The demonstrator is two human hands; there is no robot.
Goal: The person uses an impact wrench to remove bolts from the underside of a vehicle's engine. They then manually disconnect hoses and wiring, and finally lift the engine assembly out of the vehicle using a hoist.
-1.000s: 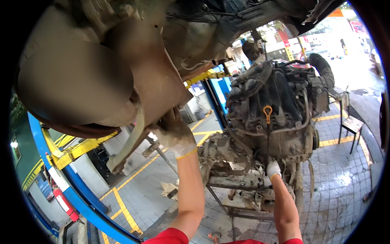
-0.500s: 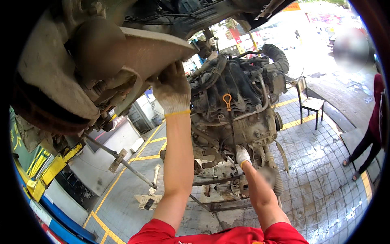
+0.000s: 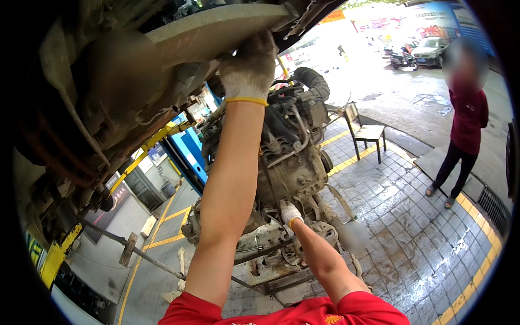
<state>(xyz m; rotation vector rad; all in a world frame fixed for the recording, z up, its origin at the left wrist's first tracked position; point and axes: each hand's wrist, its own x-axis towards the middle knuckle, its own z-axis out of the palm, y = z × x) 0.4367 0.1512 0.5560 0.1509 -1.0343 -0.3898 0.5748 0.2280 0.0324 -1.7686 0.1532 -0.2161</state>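
My left hand (image 3: 248, 69), in a dirty white knit glove with a yellow cuff, is raised to the underside of a vehicle. Its fingers curl against the lower edge of a broad grey curved car part (image 3: 216, 31). Below and ahead stands a dirty removed engine (image 3: 295, 176) with hoses and pipes attached. My right hand (image 3: 291, 212), gloved likewise, reaches down to the engine's lower near side. Its fingers are closed there beside a thin dark upright strip; what they hold is hidden. My left forearm covers part of the engine.
A metal frame (image 3: 292, 283) is under the engine. A chair (image 3: 367, 131) stands beyond it on the right, and a person in a dark red top (image 3: 467, 116) stands farther right. At the left are a yellow lift arm (image 3: 62, 254) and a slanting metal pole (image 3: 111, 236).
My view has swung to the right, so the standing person and parked vehicles show more fully. My left hand remains at the grey car part, my right hand low on the engine.
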